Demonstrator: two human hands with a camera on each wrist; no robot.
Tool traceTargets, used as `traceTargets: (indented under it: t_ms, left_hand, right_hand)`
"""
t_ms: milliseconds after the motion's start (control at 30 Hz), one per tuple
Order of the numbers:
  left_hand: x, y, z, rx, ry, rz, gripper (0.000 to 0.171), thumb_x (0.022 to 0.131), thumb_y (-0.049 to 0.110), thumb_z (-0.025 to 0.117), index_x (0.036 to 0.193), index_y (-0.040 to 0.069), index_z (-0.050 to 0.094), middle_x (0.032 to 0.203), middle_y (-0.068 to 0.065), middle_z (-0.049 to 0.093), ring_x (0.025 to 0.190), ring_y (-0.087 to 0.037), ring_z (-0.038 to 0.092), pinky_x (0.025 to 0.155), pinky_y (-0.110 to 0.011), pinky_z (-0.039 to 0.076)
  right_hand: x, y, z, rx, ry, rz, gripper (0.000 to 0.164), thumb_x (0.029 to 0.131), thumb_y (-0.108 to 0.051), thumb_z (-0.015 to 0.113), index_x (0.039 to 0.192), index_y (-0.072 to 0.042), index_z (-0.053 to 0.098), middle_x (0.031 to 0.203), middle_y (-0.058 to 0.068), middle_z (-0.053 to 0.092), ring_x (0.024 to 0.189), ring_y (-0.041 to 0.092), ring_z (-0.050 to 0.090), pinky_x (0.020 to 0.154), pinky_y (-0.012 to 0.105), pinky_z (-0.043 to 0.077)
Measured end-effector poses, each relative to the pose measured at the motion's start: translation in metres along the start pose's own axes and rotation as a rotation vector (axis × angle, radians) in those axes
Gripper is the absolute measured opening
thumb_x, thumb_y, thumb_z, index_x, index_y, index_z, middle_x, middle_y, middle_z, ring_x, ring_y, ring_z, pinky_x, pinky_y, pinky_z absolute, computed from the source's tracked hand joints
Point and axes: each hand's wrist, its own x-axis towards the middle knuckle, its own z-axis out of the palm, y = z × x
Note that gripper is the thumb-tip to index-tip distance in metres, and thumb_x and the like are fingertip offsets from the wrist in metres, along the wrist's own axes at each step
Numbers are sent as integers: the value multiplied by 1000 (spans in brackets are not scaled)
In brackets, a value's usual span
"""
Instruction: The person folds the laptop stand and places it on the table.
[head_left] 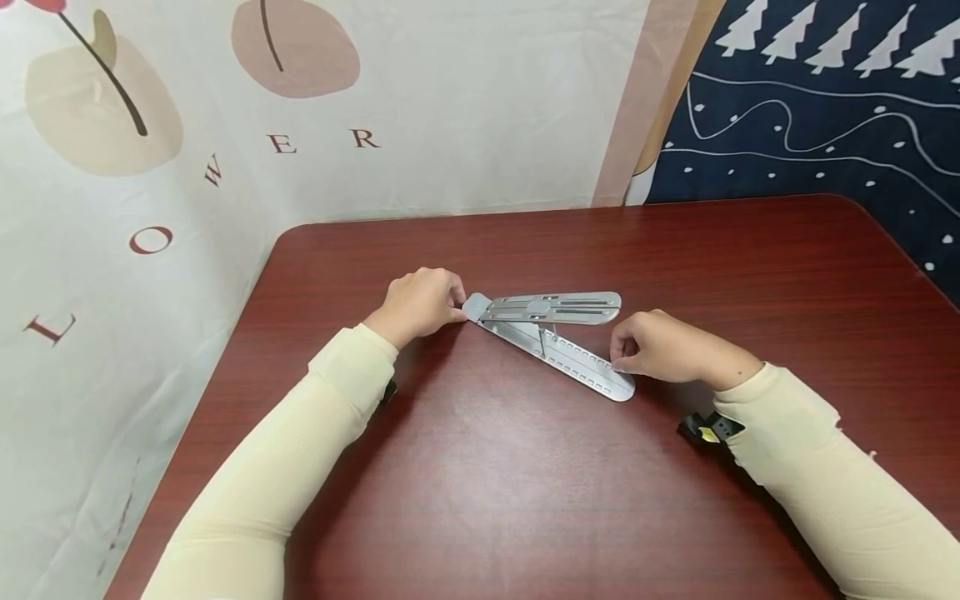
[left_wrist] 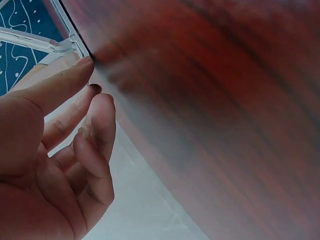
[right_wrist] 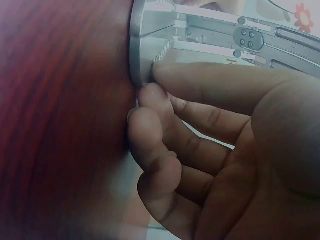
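Note:
A silver folding metal stand, much like a laptop stand, lies on the table in the head view. Slots line both edges of its base. The slotted upper arm is raised from the base at an angle, with a thin strut between them. At the hinge end, my left hand pinches the stand between thumb and fingers. My right hand pinches the rounded free end of the base, thumb on top, as the right wrist view shows. Part of the stand is cut off in the left wrist view.
The dark red wooden table has rounded far corners. Behind it hangs a white printed cloth, with a navy tree-patterned cloth at the right. A small black device sits at my right cuff.

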Motion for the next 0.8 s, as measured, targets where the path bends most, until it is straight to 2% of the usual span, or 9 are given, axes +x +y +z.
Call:
traceTargets:
  t_ms: [300, 600, 800]
  left_hand:
    - [6, 4, 0, 1, 15, 14, 21, 86, 31, 78, 103, 20, 72, 92, 4, 69, 90, -20, 65, 80, -47, 52]
    - [13, 13, -1, -3, -7, 32, 17, 88, 24, 75, 103, 18, 70, 92, 3, 68, 92, -22, 65, 82, -48, 51]
    - [16, 17, 0, -10, -5, 47, 17, 89, 23, 74, 104, 18, 70, 92, 3, 68, 91, -20, 64, 82, -47, 52]
  right_hand:
    - [-2, -6, 2, 5, -41, -18, 15, 84, -8, 74, 73, -14, 67, 65, -6, 55, 61, 8, 48, 58, 24, 41]
    - [-4, -13, 6, 5, -96, -84, 18, 82, -8, 74, 70, -17, 66, 61, -10, 52, 58, 4, 46, 55, 21, 39]
    - [-4, -18, 12, -11, -95, -148, 21, 78, -6, 72, 66, -20, 63, 59, -15, 47, 56, 0, 42, 54, 19, 36]
